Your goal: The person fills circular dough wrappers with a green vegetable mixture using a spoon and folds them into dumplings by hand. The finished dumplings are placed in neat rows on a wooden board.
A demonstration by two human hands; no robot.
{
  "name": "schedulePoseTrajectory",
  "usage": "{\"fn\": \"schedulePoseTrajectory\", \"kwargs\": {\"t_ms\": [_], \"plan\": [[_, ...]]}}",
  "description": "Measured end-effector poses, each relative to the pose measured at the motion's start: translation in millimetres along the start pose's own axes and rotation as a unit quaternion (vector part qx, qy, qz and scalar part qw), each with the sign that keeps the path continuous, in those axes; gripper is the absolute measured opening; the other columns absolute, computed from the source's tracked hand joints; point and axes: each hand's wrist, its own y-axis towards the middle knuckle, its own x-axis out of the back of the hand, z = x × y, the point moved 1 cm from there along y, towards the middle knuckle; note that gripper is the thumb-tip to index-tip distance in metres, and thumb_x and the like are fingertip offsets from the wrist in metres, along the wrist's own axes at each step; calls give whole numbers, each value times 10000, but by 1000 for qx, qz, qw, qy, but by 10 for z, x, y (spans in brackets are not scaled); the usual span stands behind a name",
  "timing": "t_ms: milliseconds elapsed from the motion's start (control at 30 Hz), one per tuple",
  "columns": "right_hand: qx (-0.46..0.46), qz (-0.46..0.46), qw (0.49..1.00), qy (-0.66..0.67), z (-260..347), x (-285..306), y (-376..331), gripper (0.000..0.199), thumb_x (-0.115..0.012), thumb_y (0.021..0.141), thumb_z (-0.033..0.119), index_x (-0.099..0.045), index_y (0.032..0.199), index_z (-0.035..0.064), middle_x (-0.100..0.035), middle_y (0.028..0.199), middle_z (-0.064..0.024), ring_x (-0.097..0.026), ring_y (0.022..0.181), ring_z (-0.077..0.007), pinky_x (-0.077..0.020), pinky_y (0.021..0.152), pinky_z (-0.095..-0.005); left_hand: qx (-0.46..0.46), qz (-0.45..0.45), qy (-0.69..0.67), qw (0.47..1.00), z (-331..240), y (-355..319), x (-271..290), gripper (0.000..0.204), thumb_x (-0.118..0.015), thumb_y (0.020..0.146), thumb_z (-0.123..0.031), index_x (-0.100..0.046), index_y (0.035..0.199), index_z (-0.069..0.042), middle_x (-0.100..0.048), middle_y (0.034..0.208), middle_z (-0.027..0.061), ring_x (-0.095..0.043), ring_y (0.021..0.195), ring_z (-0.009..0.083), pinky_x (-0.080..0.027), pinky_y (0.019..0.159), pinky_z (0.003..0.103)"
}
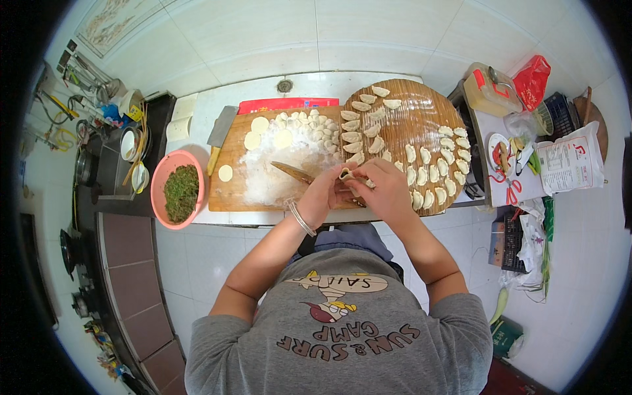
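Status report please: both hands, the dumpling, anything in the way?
Left hand and right hand both pinching one dumpling. Above floured board. Nothing between the hands.

This is a home kitchen. White tiled walls and floor surround a white surface [197, 108] carrying a floured wooden cutting board [232, 191], a round woven tray [401, 112] lined with folded dumplings [428, 174], and a pink bowl [158, 191] of chopped greens. A stove [82, 168] with pots, hanging utensils [85, 72] and a cleaver [220, 128] stand at the left.
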Motion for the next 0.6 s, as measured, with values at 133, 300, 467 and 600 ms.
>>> {"fn": "schedulePoseTrajectory", "kwargs": {"t_ms": [133,300,467,600], "plan": [[-26,15,999,45,-31,1,-6,116,-707,712,94,-644,791,38,-608,771,-94,-596,706,-267,-481,601,-351,1,0,-4,1000,-19,-10,-17,500,-313,974,-380,-442,1289,-14,-569,1127,85,-559,1008,179,-439,914,351],[42,-5,999,24,-53,-26,22,101,-693,717,47,-647,803,19,-603,743,-94,-587,683,-261,-474,602,-327,-7,10,3,1000,8,7,19,467,-319,981,-326,-413,1315,-13,-560,1108,81,-563,988,189,-450,911,349],[13,51,997,57,-50,25,67,108,-683,726,52,-638,817,12,-597,762,-88,-586,705,-263,-473,618,-337,9,25,12,1000,-27,-3,2,449,-306,988,-324,-425,1306,-30,-556,1097,78,-568,955,179,-482,843,343],[12,68,996,57,-44,51,97,112,-662,744,75,-617,838,35,-579,819,-88,-576,817,-263,-477,687,-355,20,30,29,999,-60,-11,8,448,-296,992,-330,-433,1296,-32,-551,1088,74,-570,934,168,-496,796,331]]}}
